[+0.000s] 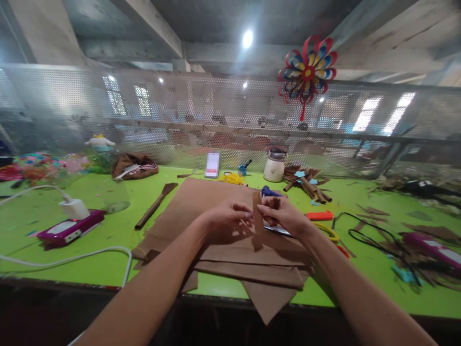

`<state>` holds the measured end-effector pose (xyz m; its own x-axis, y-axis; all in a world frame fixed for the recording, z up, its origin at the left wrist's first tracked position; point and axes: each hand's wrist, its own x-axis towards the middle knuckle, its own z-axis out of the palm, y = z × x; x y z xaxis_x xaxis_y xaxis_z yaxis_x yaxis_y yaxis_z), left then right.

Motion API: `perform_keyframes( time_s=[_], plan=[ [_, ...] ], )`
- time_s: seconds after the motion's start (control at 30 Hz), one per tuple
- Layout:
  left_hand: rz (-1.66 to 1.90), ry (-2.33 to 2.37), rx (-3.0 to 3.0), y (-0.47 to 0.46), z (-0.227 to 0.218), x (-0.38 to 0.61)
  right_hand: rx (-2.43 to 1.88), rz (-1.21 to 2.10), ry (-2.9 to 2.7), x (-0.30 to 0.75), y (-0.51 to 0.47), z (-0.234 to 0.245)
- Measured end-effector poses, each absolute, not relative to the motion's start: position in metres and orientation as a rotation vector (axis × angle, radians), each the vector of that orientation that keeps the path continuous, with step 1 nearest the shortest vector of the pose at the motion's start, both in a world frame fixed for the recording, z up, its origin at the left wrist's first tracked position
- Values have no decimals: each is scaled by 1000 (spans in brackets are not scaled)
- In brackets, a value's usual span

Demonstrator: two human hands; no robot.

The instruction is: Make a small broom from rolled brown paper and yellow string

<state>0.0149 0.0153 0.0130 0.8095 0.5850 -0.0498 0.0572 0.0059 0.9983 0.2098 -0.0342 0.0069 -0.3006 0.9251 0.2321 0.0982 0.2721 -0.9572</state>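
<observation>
My left hand (224, 218) and my right hand (281, 215) meet above the middle of a green table (108, 221). Both pinch a small strip of brown paper (258, 215) that stands upright between the fingertips. Under the hands lie several large sheets of brown kraft paper (230, 259), some hanging over the table's near edge. Just beyond my right hand a blue glue gun (269, 191) shows, and a metal blade or scissors (277, 230) peeks out below the right palm.
A rolled brown paper tube (154, 205) lies left of the sheets. At left are a magenta phone (70, 229) with a white charger (74, 209) and cable. At right lie an orange cutter (320, 216), black cords (363, 230) and paper scraps. A white jar (274, 167) and a phone stand by the mesh wall.
</observation>
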Motion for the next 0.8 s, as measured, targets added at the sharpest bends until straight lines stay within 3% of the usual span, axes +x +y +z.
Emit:
perform_keyframes(
  time_s=[0.13,0.33,0.8],
  plan=[
    [672,568,1503,21,16,15,-1109,1045,-1827,208,-36,9],
    [634,610,1745,18,17,19,-1219,858,-1946,205,-38,11],
    [833,720,1644,30,14,10,-1123,1044,-1669,219,-24,1]
  ],
)
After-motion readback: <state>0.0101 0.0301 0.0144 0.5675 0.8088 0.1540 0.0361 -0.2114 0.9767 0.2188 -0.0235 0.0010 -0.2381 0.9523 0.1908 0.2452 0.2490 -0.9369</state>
